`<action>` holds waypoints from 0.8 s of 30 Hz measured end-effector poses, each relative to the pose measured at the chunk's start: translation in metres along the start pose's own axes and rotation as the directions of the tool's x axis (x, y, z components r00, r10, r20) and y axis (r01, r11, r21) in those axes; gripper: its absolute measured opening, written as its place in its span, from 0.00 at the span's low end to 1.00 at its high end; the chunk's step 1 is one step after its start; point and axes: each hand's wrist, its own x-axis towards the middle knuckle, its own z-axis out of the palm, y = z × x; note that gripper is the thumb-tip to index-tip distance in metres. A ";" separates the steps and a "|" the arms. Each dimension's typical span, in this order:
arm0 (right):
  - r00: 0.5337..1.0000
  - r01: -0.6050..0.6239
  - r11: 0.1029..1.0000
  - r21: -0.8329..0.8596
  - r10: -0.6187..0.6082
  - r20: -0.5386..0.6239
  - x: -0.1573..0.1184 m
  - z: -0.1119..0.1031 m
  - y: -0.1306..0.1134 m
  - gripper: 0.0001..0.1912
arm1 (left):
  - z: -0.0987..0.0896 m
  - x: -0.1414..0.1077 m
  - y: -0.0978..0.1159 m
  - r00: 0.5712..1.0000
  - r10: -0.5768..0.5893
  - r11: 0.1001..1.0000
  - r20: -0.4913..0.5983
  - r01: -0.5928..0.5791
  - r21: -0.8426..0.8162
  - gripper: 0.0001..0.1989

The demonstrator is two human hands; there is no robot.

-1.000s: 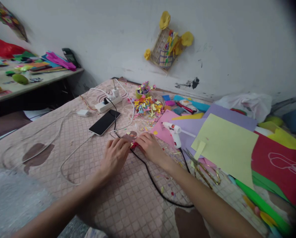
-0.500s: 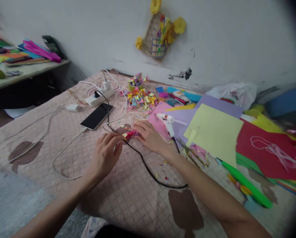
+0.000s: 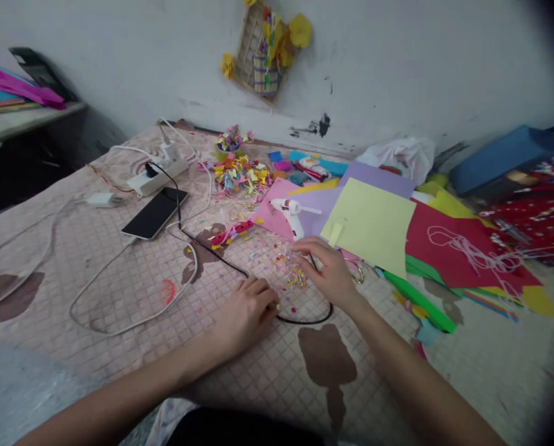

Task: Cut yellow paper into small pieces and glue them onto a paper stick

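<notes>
My left hand [image 3: 249, 310] rests low over the table with its fingers curled in, beside the black cord [image 3: 300, 321]. Something small and pale shows at its fingertips, too small to name. My right hand [image 3: 328, 272] hovers nearby, thumb and fingers apart, holding nothing. Between the hands lie small loose paper scraps [image 3: 295, 275]. A pink-red strip of paper pieces [image 3: 233, 232] lies on the cloth farther off. Just beyond my right hand are a white glue gun [image 3: 289, 214] and the gold handles of scissors [image 3: 358, 271], mostly hidden by the hand.
A black phone [image 3: 155, 212] and a white power strip [image 3: 158, 177] with cables sit at left. A heap of coloured paper bits [image 3: 242, 176] lies before a small pot [image 3: 230, 145]. Coloured sheets [image 3: 372, 217] and a green strip [image 3: 419, 300] spread at right.
The pink-red paper strip, earlier between both hands, now lies on the table. Both hands have come nearer and to the right, onto the scraps. The view has swung right.
</notes>
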 end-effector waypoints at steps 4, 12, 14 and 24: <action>0.999 -0.053 0.999 0.010 0.053 -0.003 -0.018 -0.002 0.000 0.09 | 0.003 -0.001 0.006 0.998 -0.050 0.997 -0.028 0.052 0.058 0.01; 0.997 -0.073 0.996 0.056 0.074 -0.009 -0.030 -0.001 0.003 0.10 | 0.007 -0.002 0.018 0.994 -0.089 0.975 -0.055 0.099 0.198 0.05; 0.996 -0.085 0.994 0.067 0.086 -0.015 -0.031 -0.001 0.004 0.09 | 0.008 0.000 0.019 0.994 -0.093 0.975 -0.051 0.102 0.197 0.04; 0.995 -0.104 0.990 0.092 0.104 0.004 -0.034 0.003 0.007 0.08 | 0.009 0.002 0.023 0.992 -0.110 0.988 -0.069 0.116 0.099 0.04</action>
